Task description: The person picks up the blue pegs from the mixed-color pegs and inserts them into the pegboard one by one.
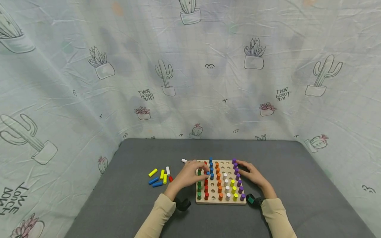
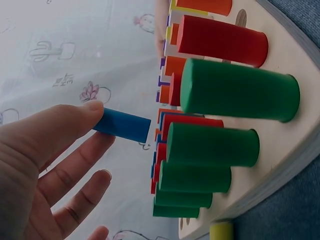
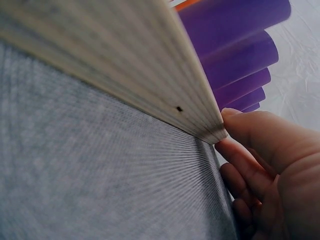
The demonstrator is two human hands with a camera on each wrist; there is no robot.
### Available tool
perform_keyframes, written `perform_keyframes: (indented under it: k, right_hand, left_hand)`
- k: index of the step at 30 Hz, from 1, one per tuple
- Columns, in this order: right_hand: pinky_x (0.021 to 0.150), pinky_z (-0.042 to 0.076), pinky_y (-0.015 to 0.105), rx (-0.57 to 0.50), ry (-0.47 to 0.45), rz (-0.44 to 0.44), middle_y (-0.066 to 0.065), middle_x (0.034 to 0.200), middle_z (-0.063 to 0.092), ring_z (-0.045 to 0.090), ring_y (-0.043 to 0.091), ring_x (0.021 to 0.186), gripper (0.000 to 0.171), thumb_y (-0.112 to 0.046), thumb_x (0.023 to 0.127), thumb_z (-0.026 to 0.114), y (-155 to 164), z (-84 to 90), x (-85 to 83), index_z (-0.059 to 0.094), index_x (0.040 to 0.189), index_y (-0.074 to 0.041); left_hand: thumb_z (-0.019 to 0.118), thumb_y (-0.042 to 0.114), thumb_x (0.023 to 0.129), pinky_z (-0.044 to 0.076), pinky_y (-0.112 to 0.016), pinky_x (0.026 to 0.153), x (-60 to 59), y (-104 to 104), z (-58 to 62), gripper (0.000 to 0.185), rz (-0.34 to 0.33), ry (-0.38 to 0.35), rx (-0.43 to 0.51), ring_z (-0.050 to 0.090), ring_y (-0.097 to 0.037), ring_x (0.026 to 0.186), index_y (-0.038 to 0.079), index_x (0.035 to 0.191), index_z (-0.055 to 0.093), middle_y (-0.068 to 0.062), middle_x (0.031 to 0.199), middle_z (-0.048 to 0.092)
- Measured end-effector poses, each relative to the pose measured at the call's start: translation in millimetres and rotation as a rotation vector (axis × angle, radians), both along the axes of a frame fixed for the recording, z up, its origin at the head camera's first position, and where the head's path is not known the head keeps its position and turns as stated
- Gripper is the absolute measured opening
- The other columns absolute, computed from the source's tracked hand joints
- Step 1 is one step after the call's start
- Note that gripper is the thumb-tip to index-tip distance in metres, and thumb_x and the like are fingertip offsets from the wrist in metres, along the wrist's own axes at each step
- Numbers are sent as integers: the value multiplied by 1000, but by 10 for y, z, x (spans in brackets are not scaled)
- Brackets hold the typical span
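Between the thumb and index finger of my left hand (image 1: 189,172) is a blue peg (image 2: 125,125), pinched at one end. It is above the wooden pegboard (image 1: 220,203), over the left part of the board, apart from the holes. Upright pegs stand there in coloured columns: green (image 2: 240,90), red, blue (image 1: 212,176), orange, white, yellow and purple (image 1: 239,183). Some holes in the blue column and at the back are bare. My right hand (image 1: 253,174) grips the board's right edge near the far corner, thumb by the purple pegs and index finger below, in the right wrist view.
Left of the board, loose pegs lie on the grey table (image 1: 119,205): several yellow, blue and white ones, such as a yellow peg (image 1: 153,172), plus a red peg (image 1: 170,178). A white peg (image 1: 184,160) lies behind my left hand. A patterned curtain (image 1: 208,82) hangs behind.
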State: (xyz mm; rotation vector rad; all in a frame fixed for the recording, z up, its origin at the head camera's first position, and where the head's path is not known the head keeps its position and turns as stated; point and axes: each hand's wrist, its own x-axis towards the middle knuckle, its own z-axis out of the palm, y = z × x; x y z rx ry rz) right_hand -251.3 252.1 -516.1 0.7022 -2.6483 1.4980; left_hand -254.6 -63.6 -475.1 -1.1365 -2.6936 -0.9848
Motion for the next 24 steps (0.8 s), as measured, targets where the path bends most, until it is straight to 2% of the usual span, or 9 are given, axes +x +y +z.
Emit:
perform_keyframes:
  k: [5, 9, 12, 16, 19, 24]
  right_hand:
    - [94, 33, 64, -3, 47, 29, 30, 128, 49, 44, 48, 117, 42, 0, 91, 53, 68, -196, -128, 44, 131, 11]
    - [94, 34, 62, -3, 45, 37, 27, 129, 49, 44, 46, 119, 43, -4, 92, 54, 127, -310, -201, 44, 133, 6]
    - [94, 35, 60, -16, 48, 42, 26, 129, 50, 44, 45, 118, 43, -7, 92, 54, 149, -336, -218, 45, 132, 5]
    - [95, 39, 51, 0, 67, 24, 25, 128, 51, 47, 40, 118, 42, -9, 93, 55, 153, -346, -213, 47, 132, 4]
    - [96, 40, 46, 9, 63, 8, 24, 128, 52, 48, 36, 118, 42, -11, 93, 55, 153, -350, -206, 48, 132, 2]
    - [97, 39, 47, 24, 41, -16, 22, 129, 52, 47, 33, 119, 42, -13, 92, 56, 153, -348, -210, 48, 132, 0]
  left_hand:
    - [69, 30, 84, 36, -43, 92, -10, 43, -27, 15, -13, -5, 21, 57, -20, 91, 24, 96, 64, 5, 95, 65]
    - [69, 29, 84, 36, -44, 92, -13, 71, -52, 14, -21, -7, 28, 57, -18, 91, 25, 96, 63, 7, 93, 65]
    - [68, 29, 84, 36, -42, 90, -22, 91, -78, 15, -23, -1, 15, 56, -17, 90, 23, 97, 64, 10, 91, 64]
    - [68, 30, 85, 36, -40, 88, -19, 117, -102, 18, -25, -9, 2, 56, -16, 87, 20, 99, 65, 12, 89, 62]
    - [67, 33, 85, 36, -39, 89, -12, 134, -128, 18, -18, -21, -19, 56, -14, 86, 23, 100, 65, 12, 90, 62]
    - [67, 35, 85, 35, -39, 92, -1, 162, -166, 16, -17, -17, -32, 53, -12, 85, 27, 99, 64, 9, 90, 64]
